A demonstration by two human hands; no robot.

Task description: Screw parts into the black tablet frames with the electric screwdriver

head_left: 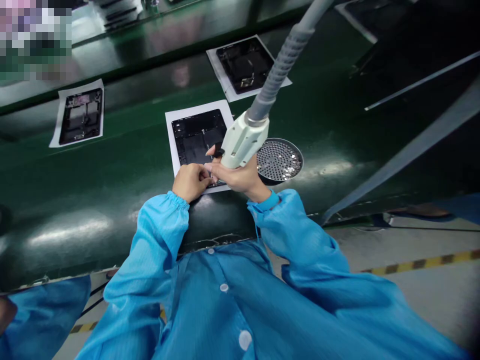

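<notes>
My right hand (240,177) is wrapped round a pale green electric screwdriver (243,142). Its thick grey ribbed cord sleeve rises to the upper right, and its lower end is hidden by my fingers. Below the tool lies an opened black tablet housing (195,137) on a white sheet (169,122). At the housing's near edge, my left hand (190,181) is closed, its fingertips together beside those of my right hand. Whatever they pinch is too small or hidden to make out. Just right of my right hand sits a round perforated metal dish (275,162) with small shiny pieces in it.
Further tablet housings on white sheets lie at left (82,115) and behind (245,62), with another dark one (369,17) at the upper right. A grey strap (405,150) slants across the right side. Co-workers' blue sleeves show at both edges.
</notes>
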